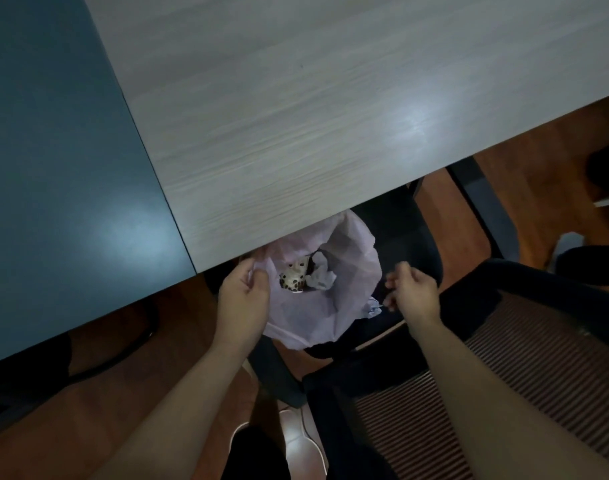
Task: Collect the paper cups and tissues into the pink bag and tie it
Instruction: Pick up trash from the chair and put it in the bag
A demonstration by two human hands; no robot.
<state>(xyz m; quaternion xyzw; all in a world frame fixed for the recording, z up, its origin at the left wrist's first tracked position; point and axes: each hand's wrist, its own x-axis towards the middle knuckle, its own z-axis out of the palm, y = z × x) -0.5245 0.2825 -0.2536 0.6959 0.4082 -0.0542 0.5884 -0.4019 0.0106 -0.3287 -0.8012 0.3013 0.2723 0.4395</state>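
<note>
The pink bag hangs open below the table's front edge, partly over a dark chair seat. Inside it lie a paper cup with brown dots and a crumpled white tissue. My left hand grips the bag's left rim between thumb and fingers. My right hand hovers just right of the bag with loosely curled fingers and holds nothing. A small crumpled tissue lies on the chair seat by the bag's right edge, close to my right hand.
A pale wood-grain table fills the upper view, joined on the left by a dark blue-grey tabletop. A black chair stands under the table. A mesh chair back is at lower right. The floor is brown wood.
</note>
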